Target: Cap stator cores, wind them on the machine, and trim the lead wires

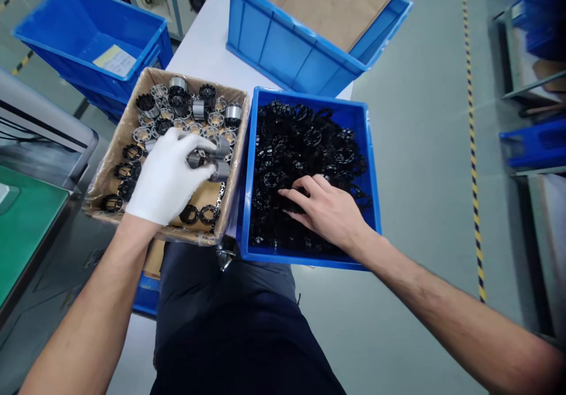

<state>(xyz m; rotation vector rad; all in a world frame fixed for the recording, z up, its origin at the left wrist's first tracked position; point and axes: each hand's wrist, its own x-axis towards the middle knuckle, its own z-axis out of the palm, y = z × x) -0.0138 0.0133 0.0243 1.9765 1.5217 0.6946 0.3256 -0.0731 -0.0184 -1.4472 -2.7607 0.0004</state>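
My left hand [170, 174], in a white glove, reaches into a plastic-lined cardboard box [98, 174]. Its thumb and fingers are closed around a grey metal cylinder [196, 160]; another metal cylinder [220, 171] lies by the thumb. Around them in the box are black ring-shaped parts [209, 213], silvery toothed rings [142, 134] and cylinders fitted with black ends [233, 115]. To the right, my bare right hand [327, 209] is over a blue bin [375, 206] heaped with black plastic rings [312, 137]. Its fingers are bent and apart, with the tips touching the heap.
Behind the bin, a larger blue crate [283, 47] holding cardboard [327, 0] stands on a white table [194, 53]. At the far left is a blue crate [95, 23] with a paper label; nearer is a green surface [30, 224]. Striped tape [473, 165] crosses the floor.
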